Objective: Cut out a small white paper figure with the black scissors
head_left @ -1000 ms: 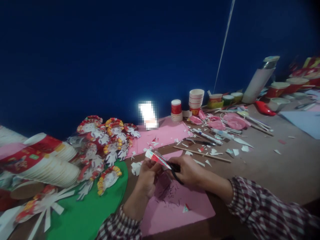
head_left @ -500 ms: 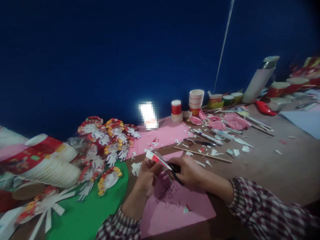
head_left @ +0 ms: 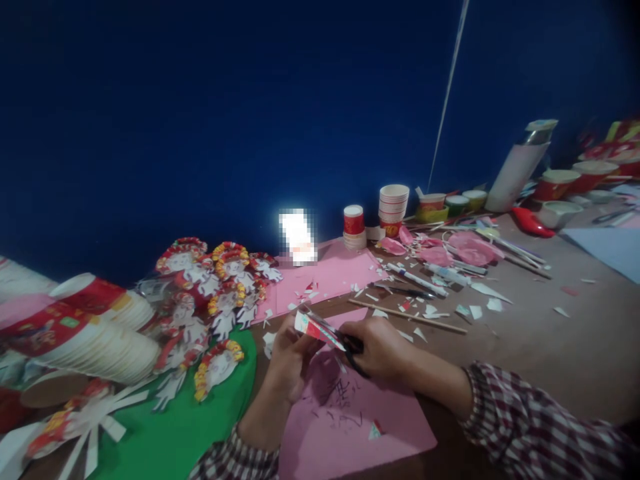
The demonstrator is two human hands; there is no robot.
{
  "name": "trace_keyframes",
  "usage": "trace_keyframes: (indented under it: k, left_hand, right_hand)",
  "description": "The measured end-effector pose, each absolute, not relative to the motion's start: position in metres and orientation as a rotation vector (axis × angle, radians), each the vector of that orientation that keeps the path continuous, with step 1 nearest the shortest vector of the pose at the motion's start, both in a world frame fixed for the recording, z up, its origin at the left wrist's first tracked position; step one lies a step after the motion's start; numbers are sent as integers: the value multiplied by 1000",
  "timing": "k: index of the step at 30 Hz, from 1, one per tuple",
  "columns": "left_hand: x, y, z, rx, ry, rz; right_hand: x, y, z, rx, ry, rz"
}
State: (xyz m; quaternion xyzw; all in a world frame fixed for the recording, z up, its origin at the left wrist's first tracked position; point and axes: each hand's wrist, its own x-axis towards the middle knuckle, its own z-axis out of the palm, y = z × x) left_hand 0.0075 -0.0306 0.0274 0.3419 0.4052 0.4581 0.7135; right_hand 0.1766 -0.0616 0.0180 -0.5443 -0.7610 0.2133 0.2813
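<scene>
My left hand (head_left: 290, 357) pinches a small red and white piece of paper cup (head_left: 317, 329) above a pink sheet (head_left: 370, 420). Black-handled scissors (head_left: 354, 347) are in my right hand (head_left: 383, 347), their blades lying along the piece. How far the blades are apart I cannot tell. Dark pen marks cover the middle of the pink sheet, and a small red, white and green scrap (head_left: 375, 430) lies near its front. Left of my hands, paper cut-out figures with red and yellow edging (head_left: 220, 367) rest on a green sheet (head_left: 180, 433).
Stacked paper cups (head_left: 100, 333) lie on their sides at the left. More cups (head_left: 394, 203) stand along the blue wall. Pens (head_left: 417, 279), a wooden stick (head_left: 407, 315), pink cut pieces (head_left: 470, 247) and paper scraps are strewn to the right, with a red object (head_left: 531, 222) beyond.
The view has shifted slightly, so the table things sit a little lower. Both hands keep their grip, and the cup piece and scissors have turned only slightly.
</scene>
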Motion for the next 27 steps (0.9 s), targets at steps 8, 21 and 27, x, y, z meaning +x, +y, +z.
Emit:
trace_keyframes:
  k: [8,21,27]
  left_hand:
    - [10,-28,17,718,845,1123]
    - [12,-28,18,650,864,1131]
    - [14,-30,21,642,843,1129]
  right_hand:
    - [175,-63,20,-1441,-2015,610]
    - [175,-64,19,-1411,-2021,632]
    - [174,-64,20,-1411,-2001,666]
